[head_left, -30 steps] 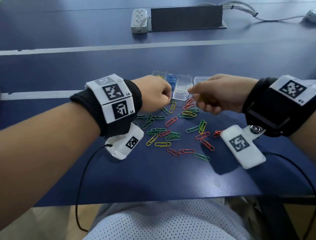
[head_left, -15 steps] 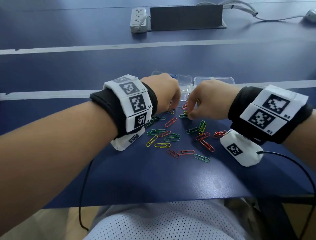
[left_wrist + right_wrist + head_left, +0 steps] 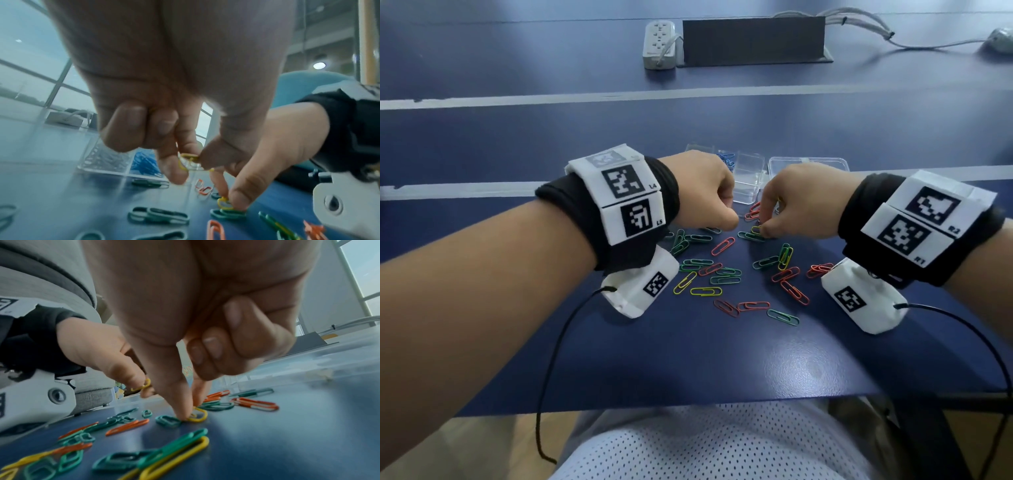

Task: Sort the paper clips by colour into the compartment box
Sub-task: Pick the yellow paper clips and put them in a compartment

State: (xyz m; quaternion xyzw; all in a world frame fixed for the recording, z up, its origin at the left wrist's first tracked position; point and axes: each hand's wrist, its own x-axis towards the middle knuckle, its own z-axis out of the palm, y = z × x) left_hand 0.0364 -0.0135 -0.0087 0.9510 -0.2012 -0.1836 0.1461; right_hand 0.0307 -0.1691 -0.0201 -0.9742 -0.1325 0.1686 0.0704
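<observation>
Red, green and yellow paper clips [image 3: 726, 274] lie scattered on the blue table [image 3: 688, 359] between my hands. The clear compartment box [image 3: 748, 178] stands just beyond them, with blue clips [image 3: 726, 160] in one compartment. My left hand [image 3: 731, 222] hovers low over the pile and pinches a yellow paper clip [image 3: 189, 162] between thumb and forefinger. My right hand [image 3: 763, 230] reaches down to the table, its thumb and forefinger pinching another yellow clip [image 3: 197, 415] that lies against a green clip [image 3: 167, 421]. Each hand's other fingers are curled in.
The box's clear lid [image 3: 810, 163] lies open to the right of the box. A white power strip [image 3: 661, 44], a dark panel [image 3: 753, 41] and cables [image 3: 866, 27] sit at the far side. The table's front edge [image 3: 688, 407] runs close to my lap.
Both hands came down from beside the box onto the pile. The left hand now holds a yellow clip slightly above the table, and the right hand's fingertips have closed on another.
</observation>
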